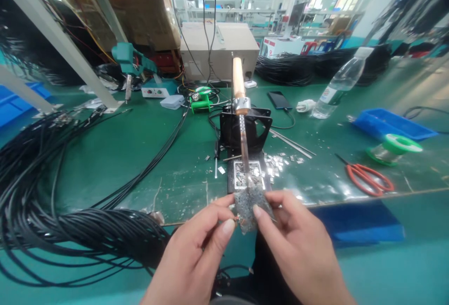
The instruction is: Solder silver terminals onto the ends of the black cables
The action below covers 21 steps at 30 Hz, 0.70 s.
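A grey speckled pad (249, 211), perhaps a sponge, is held up in front of the bench edge. My right hand (298, 235) grips its right side, thumb on the near face. At the pad's left edge my left hand (205, 235) is closed, thumb against fingers, with tiny orange strands showing by the fingertips. A soldering iron (239, 80) with a wooden handle stands upright just behind, its metal shaft pointing down; the pad hides its tip. Beyond the pad, a square white-rimmed tray (235, 174) contains small metal bits.
A black fan frame (231, 129) stands behind the tray, with scattered metal pieces (278, 162) to its right. Red-handled scissors (370, 178), a solder spool (394, 149), a blue bin (396, 122) and a bottle (342, 83) are at right. Bundled black cables (105, 230) spread across the left.
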Motion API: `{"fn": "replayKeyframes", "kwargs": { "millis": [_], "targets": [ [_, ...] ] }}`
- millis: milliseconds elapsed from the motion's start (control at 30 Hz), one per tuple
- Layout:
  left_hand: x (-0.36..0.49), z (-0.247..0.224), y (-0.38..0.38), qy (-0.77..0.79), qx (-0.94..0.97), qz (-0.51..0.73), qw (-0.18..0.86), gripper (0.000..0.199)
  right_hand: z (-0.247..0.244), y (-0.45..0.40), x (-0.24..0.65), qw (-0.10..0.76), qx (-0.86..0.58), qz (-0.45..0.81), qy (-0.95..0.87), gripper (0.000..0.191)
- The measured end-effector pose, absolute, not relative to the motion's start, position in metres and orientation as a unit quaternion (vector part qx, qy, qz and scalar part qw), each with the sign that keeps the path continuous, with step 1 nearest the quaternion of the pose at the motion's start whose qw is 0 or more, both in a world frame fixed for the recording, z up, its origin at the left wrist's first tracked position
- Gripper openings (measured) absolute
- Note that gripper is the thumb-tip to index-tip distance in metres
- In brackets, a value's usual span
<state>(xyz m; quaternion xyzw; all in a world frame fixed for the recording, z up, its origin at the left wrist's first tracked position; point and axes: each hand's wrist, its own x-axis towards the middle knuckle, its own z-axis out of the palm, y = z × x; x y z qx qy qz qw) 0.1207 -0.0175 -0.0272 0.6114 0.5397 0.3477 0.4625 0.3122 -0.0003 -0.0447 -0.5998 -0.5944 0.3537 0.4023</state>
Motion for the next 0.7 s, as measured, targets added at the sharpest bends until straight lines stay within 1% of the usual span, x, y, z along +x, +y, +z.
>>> {"fn": "replayKeyframes", "kwargs": {
  "millis": [233,367,433,533,567,600,633,667,700],
  "targets": [
    [0.123,-0.027,-0.017,0.546,0.596,0.348,0.476,0.024,-0.045,0.003,0.311,0.37,-0.604,0.355,-0.611,0.022],
    [0.123,-0.031,-0.012,0.574,0.585,0.343,0.459,0.028,-0.044,0.018,0.335,0.343,-0.616,0.382,-0.597,0.025],
    [0.123,-0.033,-0.009,0.591,0.578,0.32,0.462,0.033,-0.042,0.03,0.359,0.351,-0.658,0.34,-0.573,0.029],
    [0.126,-0.036,-0.001,0.596,0.565,0.301,0.484,0.039,-0.04,0.044,0.392,0.371,-0.75,0.167,-0.522,0.041],
    [0.127,-0.037,0.002,0.591,0.565,0.301,0.49,0.039,-0.04,0.045,0.397,0.374,-0.774,0.124,-0.495,0.042],
    [0.129,-0.038,0.006,0.584,0.568,0.301,0.495,0.039,-0.039,0.044,0.399,0.38,-0.782,0.117,-0.48,0.041],
    [0.131,-0.038,0.009,0.576,0.574,0.298,0.5,0.039,-0.039,0.041,0.396,0.4,-0.769,0.137,-0.479,0.039],
    [0.133,-0.038,0.012,0.569,0.58,0.293,0.504,0.039,-0.039,0.036,0.389,0.413,-0.73,0.197,-0.507,0.036],
    [0.134,-0.039,0.015,0.563,0.586,0.288,0.507,0.039,-0.039,0.031,0.38,0.406,-0.676,0.278,-0.549,0.035]
  ]
}}
